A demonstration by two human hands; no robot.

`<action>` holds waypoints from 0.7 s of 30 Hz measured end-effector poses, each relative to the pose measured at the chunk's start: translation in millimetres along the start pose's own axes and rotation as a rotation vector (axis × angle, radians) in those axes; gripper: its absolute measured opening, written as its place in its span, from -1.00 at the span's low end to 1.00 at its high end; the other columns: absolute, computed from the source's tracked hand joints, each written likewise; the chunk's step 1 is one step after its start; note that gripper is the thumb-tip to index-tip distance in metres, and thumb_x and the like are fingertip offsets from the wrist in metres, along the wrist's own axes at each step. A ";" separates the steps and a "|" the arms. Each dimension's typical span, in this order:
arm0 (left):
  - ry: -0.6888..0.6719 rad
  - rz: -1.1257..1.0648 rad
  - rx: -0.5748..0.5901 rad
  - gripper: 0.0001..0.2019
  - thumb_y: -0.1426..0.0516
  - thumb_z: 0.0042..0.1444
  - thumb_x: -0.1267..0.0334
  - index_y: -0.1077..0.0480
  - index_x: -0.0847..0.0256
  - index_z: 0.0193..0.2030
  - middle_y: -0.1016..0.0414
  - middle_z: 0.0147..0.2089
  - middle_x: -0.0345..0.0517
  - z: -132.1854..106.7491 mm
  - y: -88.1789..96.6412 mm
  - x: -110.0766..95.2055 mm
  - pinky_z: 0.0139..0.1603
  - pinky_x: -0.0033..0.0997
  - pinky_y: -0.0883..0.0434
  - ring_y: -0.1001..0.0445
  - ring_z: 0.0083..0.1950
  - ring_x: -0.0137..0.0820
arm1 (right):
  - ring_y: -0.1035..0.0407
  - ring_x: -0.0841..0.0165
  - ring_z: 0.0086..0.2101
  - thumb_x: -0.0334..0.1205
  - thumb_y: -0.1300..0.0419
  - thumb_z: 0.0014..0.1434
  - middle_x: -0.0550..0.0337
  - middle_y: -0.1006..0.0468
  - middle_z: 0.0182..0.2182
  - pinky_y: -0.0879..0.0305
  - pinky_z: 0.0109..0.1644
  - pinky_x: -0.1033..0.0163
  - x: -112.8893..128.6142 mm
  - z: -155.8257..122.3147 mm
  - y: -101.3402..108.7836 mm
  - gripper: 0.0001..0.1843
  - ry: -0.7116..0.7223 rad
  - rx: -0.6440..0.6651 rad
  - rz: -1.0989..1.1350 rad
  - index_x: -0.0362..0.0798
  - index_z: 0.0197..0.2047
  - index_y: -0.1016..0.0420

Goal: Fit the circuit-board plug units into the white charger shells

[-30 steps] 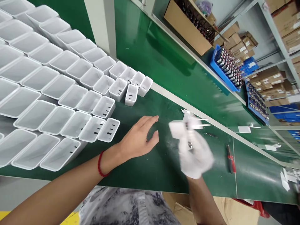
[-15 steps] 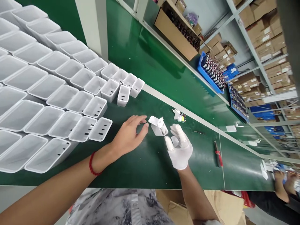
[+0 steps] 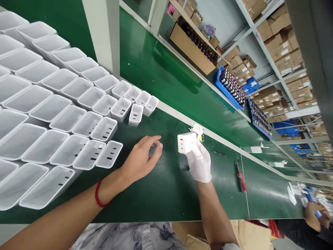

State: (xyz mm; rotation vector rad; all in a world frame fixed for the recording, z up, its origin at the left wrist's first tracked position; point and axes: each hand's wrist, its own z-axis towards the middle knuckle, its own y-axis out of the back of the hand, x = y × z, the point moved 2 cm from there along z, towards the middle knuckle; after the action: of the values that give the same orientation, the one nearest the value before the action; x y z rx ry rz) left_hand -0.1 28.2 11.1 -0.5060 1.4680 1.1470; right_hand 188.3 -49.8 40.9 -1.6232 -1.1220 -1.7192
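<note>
My right hand point(image 3: 199, 163), in a white glove, is closed on a white charger housing point(image 3: 185, 143) lifted off the green bench. Small slots, one reddish, show on its end face. Just beyond it are a white square piece point(image 3: 198, 130) and a small yellow part point(image 3: 201, 138); whether they touch the housing I cannot tell. Bare and with a red cord at the wrist, my left hand point(image 3: 142, 154) hovers left of the housing. Its thumb and forefinger curve toward each other, with nothing visible between them.
Rows of open white housings point(image 3: 61, 147) cover the bench's left side. Red-handled pliers point(image 3: 240, 177) and a thin dark tool point(image 3: 219, 152) lie at right. Blue trays point(image 3: 230, 86) of parts sit on the shelf behind. Another person's hands point(image 3: 313, 215) work at far right.
My right hand has closed on the housing, which stood on the bench, and raised and turned it so its slotted end shows. My left thumb and forefinger have curled closer together.
</note>
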 end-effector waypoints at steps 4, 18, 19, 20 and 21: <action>0.017 -0.022 0.062 -0.67 0.02 0.30 0.11 -0.38 0.23 0.06 -0.55 -0.13 -0.05 -0.6 -1.8 -0.1 -0.19 -0.34 -0.54 -0.54 -0.10 -0.27 | -0.54 0.30 -0.36 0.04 -0.24 0.18 0.07 -0.63 -0.15 -0.57 -0.32 0.18 2.7 7.6 1.8 -0.60 -0.237 0.047 0.369 -0.04 -0.04 -0.55; -0.062 0.021 0.095 -0.71 0.02 0.29 0.23 -0.37 0.22 0.06 -0.53 -0.17 -0.05 -4.5 -11.1 6.3 -0.16 -0.29 -0.56 -0.55 -0.14 -0.29 | -0.52 0.24 -0.25 0.03 -0.24 0.18 0.01 -0.61 -0.13 -0.52 -0.19 0.16 5.1 24.8 7.7 -0.52 -0.070 0.109 0.087 -0.09 0.07 -0.51; -0.085 0.032 0.088 -0.72 0.03 0.28 0.25 -0.37 0.22 0.05 -0.52 -0.19 -0.05 -4.5 -11.9 6.5 -0.13 -0.27 -0.55 -0.54 -0.14 -0.30 | -0.51 0.21 -0.16 -0.01 -0.25 0.18 0.01 -0.59 -0.07 -0.50 -0.10 0.13 6.8 34.0 11.1 -0.50 0.019 0.058 -0.039 -0.09 0.11 -0.48; -0.105 0.040 0.084 -0.73 0.03 0.28 0.27 -0.38 0.22 0.03 -0.52 -0.20 -0.06 -4.4 -12.5 6.6 -0.12 -0.26 -0.55 -0.54 -0.15 -0.30 | -0.49 0.19 -0.08 -0.04 -0.25 0.17 -0.01 -0.57 -0.02 -0.46 -0.01 0.11 8.9 45.6 14.3 -0.47 0.119 0.005 -0.183 -0.09 0.16 -0.45; -0.119 0.046 0.081 -0.75 0.03 0.28 0.28 -0.38 0.21 0.02 -0.52 -0.21 -0.06 -4.1 -12.8 6.5 -0.14 -0.26 -0.55 -0.54 -0.16 -0.30 | -0.46 0.16 -0.03 -0.07 -0.24 0.17 -0.03 -0.55 0.02 -0.42 0.05 0.08 11.0 59.5 17.0 -0.44 0.216 -0.049 -0.339 -0.10 0.20 -0.41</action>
State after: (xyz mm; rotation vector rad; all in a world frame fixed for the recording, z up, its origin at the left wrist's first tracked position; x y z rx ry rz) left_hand 6.7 21.0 -0.1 -0.3438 1.4232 1.1298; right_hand 233.2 -7.1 51.7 -1.2886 -1.3112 -2.0933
